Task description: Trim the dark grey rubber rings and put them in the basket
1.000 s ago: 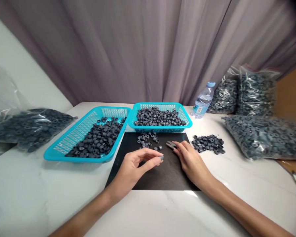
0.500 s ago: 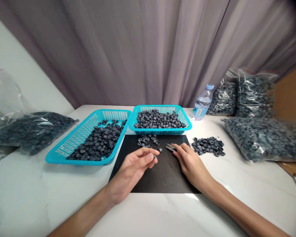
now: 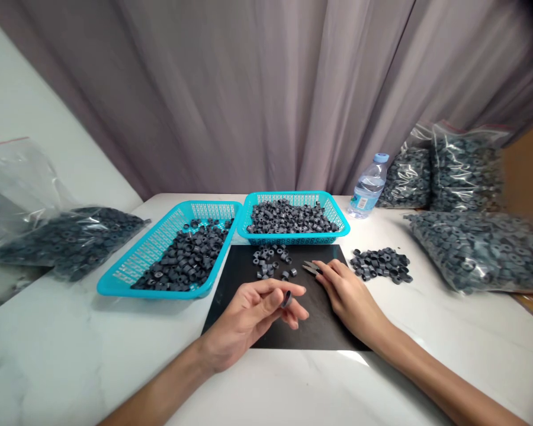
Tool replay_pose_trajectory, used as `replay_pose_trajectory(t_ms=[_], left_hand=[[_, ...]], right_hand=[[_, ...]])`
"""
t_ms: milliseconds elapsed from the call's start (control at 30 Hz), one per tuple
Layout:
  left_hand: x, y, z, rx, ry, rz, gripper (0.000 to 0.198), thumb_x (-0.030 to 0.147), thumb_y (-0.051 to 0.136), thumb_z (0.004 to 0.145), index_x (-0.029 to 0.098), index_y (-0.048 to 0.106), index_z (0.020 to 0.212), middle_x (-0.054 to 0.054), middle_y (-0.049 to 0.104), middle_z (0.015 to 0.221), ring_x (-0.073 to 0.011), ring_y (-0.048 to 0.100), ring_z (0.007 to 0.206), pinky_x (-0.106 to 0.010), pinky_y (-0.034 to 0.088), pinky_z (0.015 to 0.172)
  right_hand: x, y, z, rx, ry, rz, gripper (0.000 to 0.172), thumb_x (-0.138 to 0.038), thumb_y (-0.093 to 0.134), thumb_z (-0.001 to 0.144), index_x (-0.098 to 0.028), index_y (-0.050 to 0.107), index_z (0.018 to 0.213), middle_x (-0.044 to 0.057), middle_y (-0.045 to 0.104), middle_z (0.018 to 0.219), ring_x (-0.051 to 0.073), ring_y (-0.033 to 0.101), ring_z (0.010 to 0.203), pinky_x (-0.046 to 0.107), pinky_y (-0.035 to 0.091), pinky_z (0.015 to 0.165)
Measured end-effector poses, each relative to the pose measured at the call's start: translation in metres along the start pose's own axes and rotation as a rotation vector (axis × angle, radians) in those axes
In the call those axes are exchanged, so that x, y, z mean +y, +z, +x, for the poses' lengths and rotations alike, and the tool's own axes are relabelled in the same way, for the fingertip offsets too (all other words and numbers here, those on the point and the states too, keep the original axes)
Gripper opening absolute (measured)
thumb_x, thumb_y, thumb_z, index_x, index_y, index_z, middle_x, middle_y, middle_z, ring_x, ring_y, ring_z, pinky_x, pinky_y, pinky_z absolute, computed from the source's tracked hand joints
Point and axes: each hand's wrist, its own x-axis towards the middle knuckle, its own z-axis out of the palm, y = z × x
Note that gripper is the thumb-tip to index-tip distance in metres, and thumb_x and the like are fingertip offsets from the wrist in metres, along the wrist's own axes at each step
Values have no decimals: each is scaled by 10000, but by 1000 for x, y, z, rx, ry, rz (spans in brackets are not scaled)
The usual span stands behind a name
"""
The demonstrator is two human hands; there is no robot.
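Observation:
Over the black mat, my left hand holds a small dark grey plastic ring between thumb and fingers, its opening tilted toward me. My right hand rests on the mat's right side, closed around snips with two pointed metal blades spread apart and aimed left. The palm hides the snips' handles. Several loose rings lie on the mat beyond my left hand. Another heap of grey rings sits just right of the mat, beside my right hand.
Two blue baskets of grey rings, a left one and a back one, border the mat. Clear bags of similar pieces lie left and right, with upright bags behind. A water bottle stands near the back basket.
My left hand has moved slightly right and toward me, away from the loose rings, and its fingers have spread, showing the ring more fully. My right hand keeps its hold. The view has shifted slightly.

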Motion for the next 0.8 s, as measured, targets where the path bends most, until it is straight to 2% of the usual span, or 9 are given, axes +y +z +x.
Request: replay_pose_trajectory(t_ms=[100,167,267,400,467,533,600,700,800], left_hand=[[1,2,-1,-12,-11,27,287,436,752,881,186,809,1011,-58,799,813,-101,693,680,-194,522,709],[8,2,-3,0,17,141,323,477,734,883,194,801,1024,-63,807,832,-128,711,692,-231,542,727],[30,-7,-8,84,83,624,294,474,732,880,225,801,1022,-60,818,931,-193,743,807,-307,556,834],[62,-38,-15,535,367,1446,244,449,643,926,284,791,1026,-26,793,1114,-269,708,1053,-396,493,1008],[70,-60,-16,711,416,1692,322,436,534,975,246,775,1072,-66,777,1172,-314,689,1102,-464,477,1028],[73,-77,-17,798,420,1829,396,419,458,1002,185,760,1109,-126,735,1274,-352,653,1181,-515,456,1054],[72,-84,-17,817,461,1901,401,407,457,1009,155,749,1121,-159,679,1366,-373,583,1291,-544,415,1091],[62,-71,-14,772,615,1934,312,367,521,1008,167,738,1110,-155,647,1412,-365,473,1409,-553,348,1132],[39,-44,-6,556,733,1931,231,270,536,1014,179,715,1129,-124,695,1342,-313,539,1346,-497,363,1121]], right_hand=[[0,0,0,-5,5,12,367,-305,361,1078,-159,576,1336,106,604,975,268,648,897,396,563,778],[-1,-1,0,-7,12,10,368,-304,360,1077,-157,577,1336,109,609,980,273,650,907,403,566,783],[-2,-1,1,-7,16,-2,374,-300,358,1077,-143,582,1332,120,615,995,285,656,924,418,570,791],[-4,1,1,7,7,-13,377,-307,361,1075,-149,585,1334,125,629,999,287,671,925,409,579,782],[-4,2,1,15,2,-20,382,-309,357,1075,-146,588,1332,124,632,985,287,673,914,410,584,773],[-4,2,0,16,-2,-22,392,-314,354,1075,-136,588,1335,126,633,978,290,672,909,418,587,777],[-4,2,1,9,-2,-19,404,-318,346,1078,-130,585,1344,127,635,978,290,669,910,427,587,786],[-5,0,1,-8,5,-15,416,-319,338,1080,-124,581,1356,130,634,980,291,665,920,432,587,791],[-5,0,1,-10,4,-15,408,-312,344,1079,-133,583,1356,131,635,986,288,664,926,430,587,795]])
